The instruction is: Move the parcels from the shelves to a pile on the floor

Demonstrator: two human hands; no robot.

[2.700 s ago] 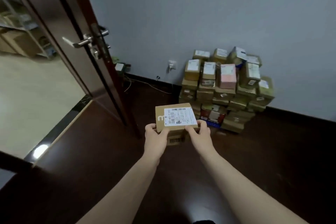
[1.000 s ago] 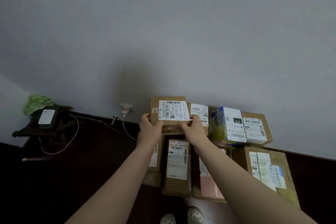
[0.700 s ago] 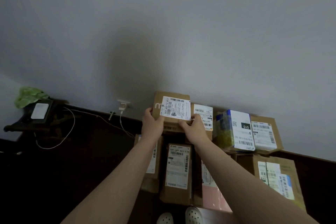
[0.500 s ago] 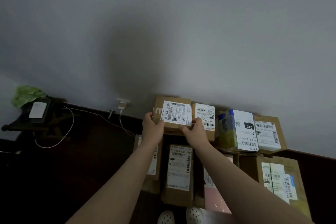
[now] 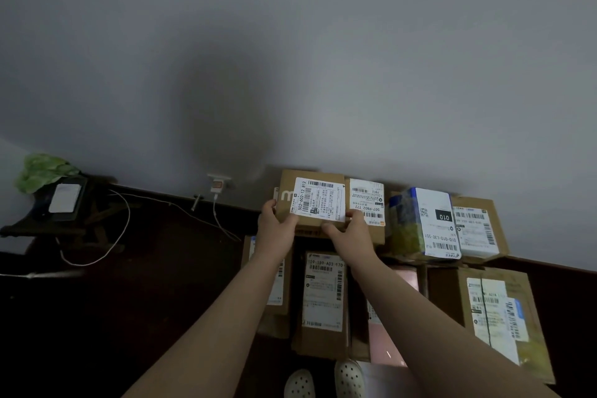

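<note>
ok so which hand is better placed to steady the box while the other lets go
Left, probably: the left hand grips the box by its free left edge. The right hand pinches the near corner by the next box, so it should slip off first.

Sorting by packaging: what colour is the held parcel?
The parcel is brown, white label; head view.

I see matt brown cardboard on the parcel (image 5: 312,203), with a smooth white paper label (image 5: 318,199) stuck on top. Right of it, a wrapped parcel (image 5: 416,226) shines under clear plastic film. The wall (image 5: 290,42) looks matt painted; the dark floor (image 5: 145,300) faintly glossy.
</note>
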